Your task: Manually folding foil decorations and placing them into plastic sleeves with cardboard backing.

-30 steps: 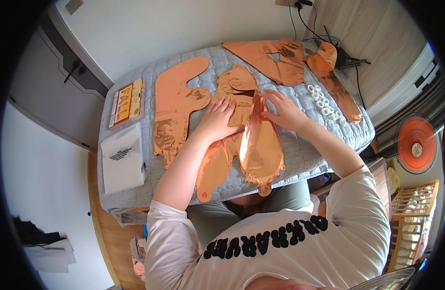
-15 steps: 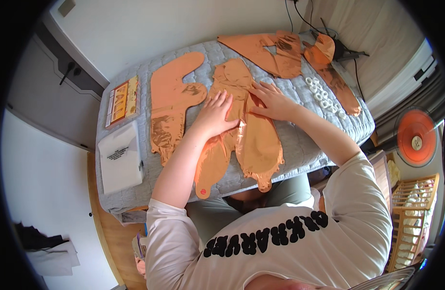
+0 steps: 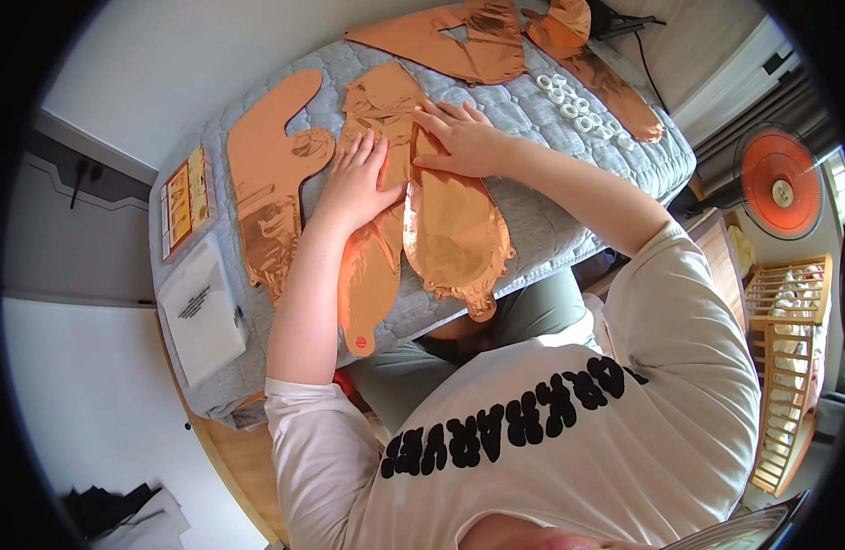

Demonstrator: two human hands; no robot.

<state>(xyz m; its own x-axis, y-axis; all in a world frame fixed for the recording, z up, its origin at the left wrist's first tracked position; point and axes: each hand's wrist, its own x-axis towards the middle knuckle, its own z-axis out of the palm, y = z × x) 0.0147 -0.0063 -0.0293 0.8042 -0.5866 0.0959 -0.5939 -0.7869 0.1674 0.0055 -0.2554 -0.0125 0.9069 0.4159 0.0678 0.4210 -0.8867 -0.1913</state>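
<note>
A flat, uninflated copper-orange foil balloon (image 3: pixel 459 234) lies in front of me, its two rounded lower lobes pointing toward my lap. My left hand (image 3: pixel 356 183) rests open on its left side, with fingers extended. On the upper right of the same balloon, my right hand (image 3: pixel 463 142) lies flat, fingers a little apart. Creases run through the foil between and above the hands. To the left is another flat foil balloon (image 3: pixel 262 170) with a curved outline. Farther back lie a wide foil balloon with a cutout (image 3: pixel 431 41) and a long one (image 3: pixel 615 87).
A grey quilted surface (image 3: pixel 532 197) carries everything. Several small white rings (image 3: pixel 583 123) sit at the right. A flat printed box (image 3: pixel 186 202) and a white plastic-wrapped pack (image 3: pixel 202 316) lie along the left. An orange fan (image 3: pixel 778 183) and a wooden rack (image 3: pixel 787 367) stand at the right.
My view has tilted and swung, so the whole scene sits higher and farther left. Both hands stay spread on the same balloon, with little visible movement over it.
</note>
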